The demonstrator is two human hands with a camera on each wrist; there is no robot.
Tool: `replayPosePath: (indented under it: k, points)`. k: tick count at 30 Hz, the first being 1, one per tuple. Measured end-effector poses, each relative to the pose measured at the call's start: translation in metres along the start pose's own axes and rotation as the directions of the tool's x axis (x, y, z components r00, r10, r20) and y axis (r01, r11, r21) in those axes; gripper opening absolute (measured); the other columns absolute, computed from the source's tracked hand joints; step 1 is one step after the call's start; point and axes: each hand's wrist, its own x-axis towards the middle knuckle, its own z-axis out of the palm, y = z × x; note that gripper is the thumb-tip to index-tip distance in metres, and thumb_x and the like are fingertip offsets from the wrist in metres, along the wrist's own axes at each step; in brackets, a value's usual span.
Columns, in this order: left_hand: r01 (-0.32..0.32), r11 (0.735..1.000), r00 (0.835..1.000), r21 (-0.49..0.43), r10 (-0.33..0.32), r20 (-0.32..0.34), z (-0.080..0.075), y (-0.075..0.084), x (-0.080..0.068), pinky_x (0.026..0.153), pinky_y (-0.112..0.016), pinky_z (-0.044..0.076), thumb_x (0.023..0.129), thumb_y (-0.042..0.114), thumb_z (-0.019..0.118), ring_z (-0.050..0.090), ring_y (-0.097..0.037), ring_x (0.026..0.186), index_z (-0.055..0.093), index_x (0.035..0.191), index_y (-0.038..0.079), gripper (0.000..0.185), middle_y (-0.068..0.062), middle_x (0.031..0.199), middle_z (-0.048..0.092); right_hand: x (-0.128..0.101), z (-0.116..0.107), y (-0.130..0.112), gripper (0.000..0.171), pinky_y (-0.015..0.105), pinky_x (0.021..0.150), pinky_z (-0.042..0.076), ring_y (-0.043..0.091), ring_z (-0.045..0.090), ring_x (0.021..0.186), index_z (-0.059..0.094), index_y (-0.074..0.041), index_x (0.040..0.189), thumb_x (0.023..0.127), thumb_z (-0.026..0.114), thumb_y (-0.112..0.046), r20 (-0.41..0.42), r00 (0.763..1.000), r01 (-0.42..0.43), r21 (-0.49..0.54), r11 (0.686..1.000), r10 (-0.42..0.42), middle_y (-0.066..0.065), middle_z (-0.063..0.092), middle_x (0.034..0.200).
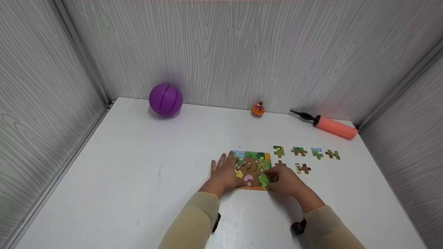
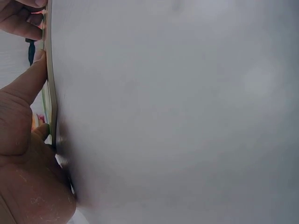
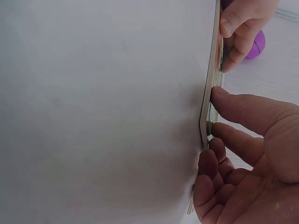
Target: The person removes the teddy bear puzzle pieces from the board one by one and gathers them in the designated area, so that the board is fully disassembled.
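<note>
A jigsaw puzzle (image 1: 250, 167) with a brown bear lies on the white table, with orange border strips showing. My left hand (image 1: 225, 173) rests on its left side, fingers spread; in the left wrist view the thumb (image 2: 32, 81) touches its near edge. My right hand (image 1: 286, 180) is at the lower right corner. Its thumb and index finger pinch a puzzle piece, mostly hidden by the hand, against the board. In the right wrist view the other fingers (image 3: 212, 186) are curled. Loose puzzle pieces (image 1: 299, 151) lie to the right, one (image 1: 281, 162) partly behind the right hand.
Along the back wall stand a purple ball (image 1: 165, 99), a small orange figurine (image 1: 258, 109) and a coral hand pump (image 1: 335, 127) with a black nozzle. Grey wood-grain panels (image 1: 214, 52) enclose the table on the back and both sides.
</note>
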Motion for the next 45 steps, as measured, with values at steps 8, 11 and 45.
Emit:
replayPosePath:
  k: [8,11,45]
  points:
    - [-0.022,1.0,1.0,-0.023,0.022,-0.013,-0.001,0.002,-0.002,0.127,-0.062,-0.001,0.085,0.047,0.088,0.008,-0.034,0.163,0.039,0.162,0.009,0.099,-0.011,0.177,0.017,-0.002,0.001,-0.001,0.039,0.041,0.082,0.054,0.019,0.059,0.09,0.078,-0.003,0.121,0.084,0.088,-0.004,-0.025,1.0,-0.019,-0.018,1.0,0.019,0.002,0.067,0.099]
    - [-0.022,0.999,1.0,-0.023,0.022,-0.015,-0.001,0.002,-0.002,0.127,-0.062,0.0,0.085,0.048,0.088,0.008,-0.034,0.163,0.04,0.162,0.008,0.099,-0.011,0.177,0.017,-0.004,0.001,-0.001,0.034,0.041,0.082,0.055,0.019,0.06,0.09,0.078,-0.003,0.117,0.085,0.088,-0.005,-0.031,0.999,-0.038,-0.013,0.999,0.038,0.003,0.068,0.098]
    - [0.095,0.987,0.993,0.131,-0.085,-0.078,0.015,0.025,0.003,0.123,-0.073,0.005,0.094,0.062,0.07,0.006,-0.038,0.163,0.035,0.165,0.009,0.095,-0.013,0.177,0.015,-0.002,0.004,-0.003,0.031,0.044,0.083,0.052,0.022,0.057,0.091,0.074,-0.002,0.113,0.085,0.088,-0.005,-0.04,0.997,-0.072,-0.004,0.997,0.071,0.006,0.063,0.099]
